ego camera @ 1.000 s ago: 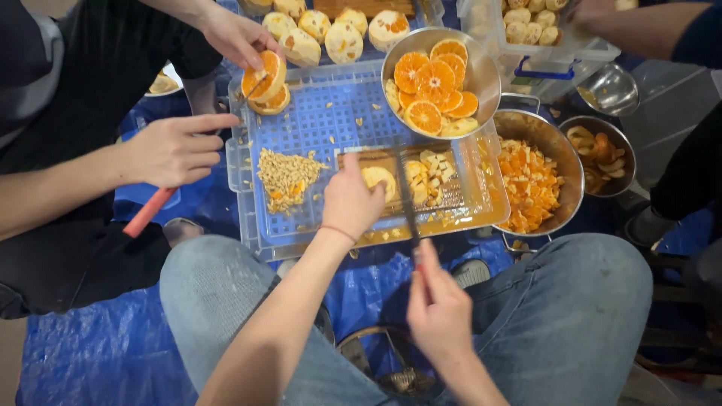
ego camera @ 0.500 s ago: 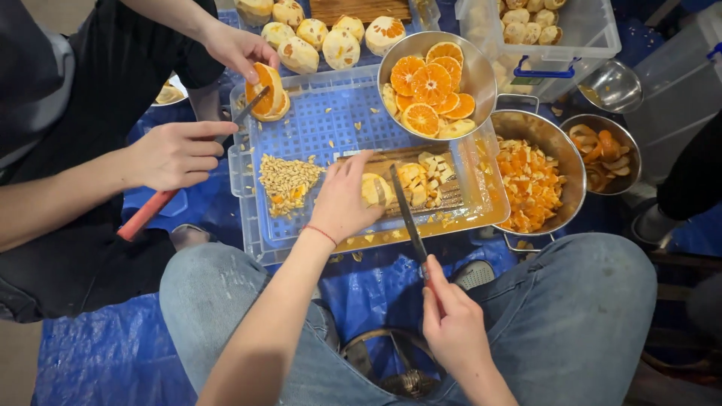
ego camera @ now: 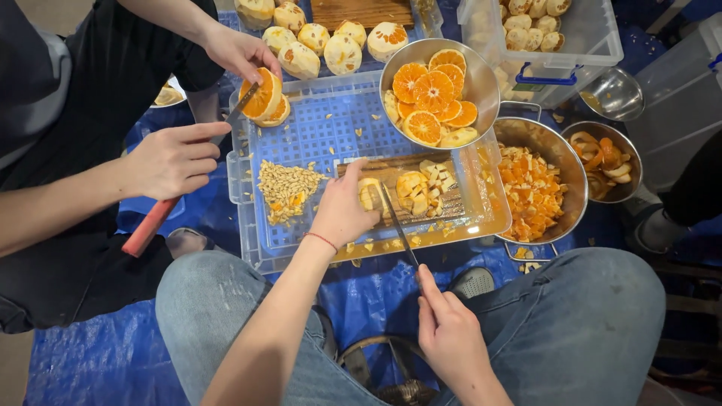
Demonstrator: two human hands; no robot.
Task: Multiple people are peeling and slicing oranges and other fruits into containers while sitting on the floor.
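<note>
The left hand (ego camera: pixel 342 210) presses a peeled piece (ego camera: pixel 368 194) onto the board (ego camera: pixel 451 201) while the right hand (ego camera: pixel 447 331) grips the knife (ego camera: pixel 398 225); best curl those fingertips clear of the blade.

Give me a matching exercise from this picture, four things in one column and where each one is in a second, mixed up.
Things:
1. orange halves
2. pile of seeds
3. knife
4. peel scraps

Places:
A. in the right hand
B. small bowl at far right
C. on the blue tray
D. tilted steel bowl at top

Pairs: 1-D, 2-C, 3-A, 4-B
</note>
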